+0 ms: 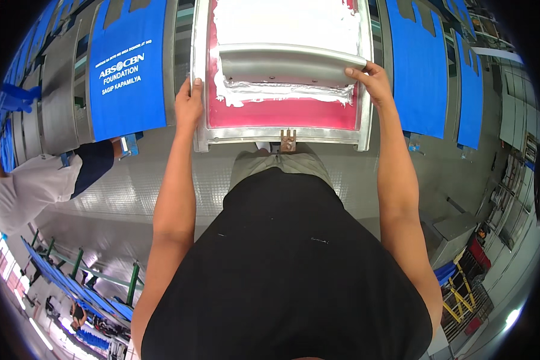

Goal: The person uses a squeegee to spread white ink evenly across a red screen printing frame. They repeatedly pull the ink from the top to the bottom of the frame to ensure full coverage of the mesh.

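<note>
A screen-printing frame [202,120] with metal sides and a pink-red mesh [282,118] lies in front of me. Thick white ink [246,94] covers much of the mesh, with ragged edges. Across the mesh lies a wide silver metal squeegee [306,65], its lower edge near a band of ink. My right hand [375,83] grips the squeegee's right end, thumb on its face. At the frame's left side, my left hand [189,103] holds the rail with its thumb on top; its other fingers are partly hidden. A small metal hinge-like bracket [288,141] sits at the frame's near edge.
Blue fabric panels lie on boards either side: one with white print [126,78] at left, a plain one [417,78] at right. Another person in a white shirt [36,189] stands at left. A grey metal box [453,231] is at lower right, near a rack [462,294].
</note>
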The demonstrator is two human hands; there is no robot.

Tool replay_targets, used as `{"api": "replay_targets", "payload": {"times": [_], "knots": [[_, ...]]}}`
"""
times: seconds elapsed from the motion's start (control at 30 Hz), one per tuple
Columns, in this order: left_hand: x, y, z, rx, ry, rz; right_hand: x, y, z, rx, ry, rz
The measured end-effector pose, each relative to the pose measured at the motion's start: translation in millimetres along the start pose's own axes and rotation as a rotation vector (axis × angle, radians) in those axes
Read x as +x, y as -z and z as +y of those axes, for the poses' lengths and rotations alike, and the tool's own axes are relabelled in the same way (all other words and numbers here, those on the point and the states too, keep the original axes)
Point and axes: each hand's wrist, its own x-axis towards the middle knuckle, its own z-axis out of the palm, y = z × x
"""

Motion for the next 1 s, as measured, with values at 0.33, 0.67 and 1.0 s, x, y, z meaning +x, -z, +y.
{"api": "replay_targets", "payload": {"times": [0.33,0.67,1.0], "knots": [[-42,109,245,0.449,-0.76,-0.265,-91,-26,-206,-1.129,0.162,-0.156],[131,-35,385,0.747,-0.876,-0.175,123,96,-266,-1.083,0.517,-0.101],[147,-88,350,0.763,-0.844,-0.193,158,96,-224,-1.205,0.454,-0.131]]}}
